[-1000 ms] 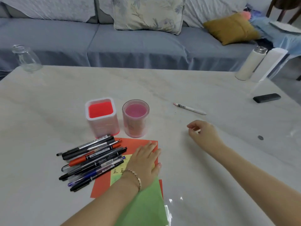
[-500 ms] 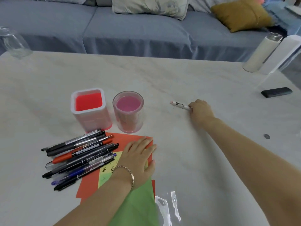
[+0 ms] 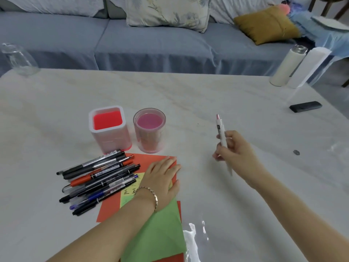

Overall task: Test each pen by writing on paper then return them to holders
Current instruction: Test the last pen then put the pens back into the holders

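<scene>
White pen (image 3: pixel 221 133) gripped in right hand (image 3: pixel 238 150), apparently off the table (image 3: pixel 245 99); left hand (image 3: pixel 160 178) flat on red paper (image 3: pixel 149 158).

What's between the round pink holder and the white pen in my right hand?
Nothing; the head view shows only bare tabletop between the round pink holder and the white pen held by the right hand.

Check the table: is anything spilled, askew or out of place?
A glossy white streak lies on the table right of the green paper; spill or glare, I cannot tell. The square holder and round holder stand empty while the pens lie piled loosely in front of them. Nothing looks damaged.
</scene>
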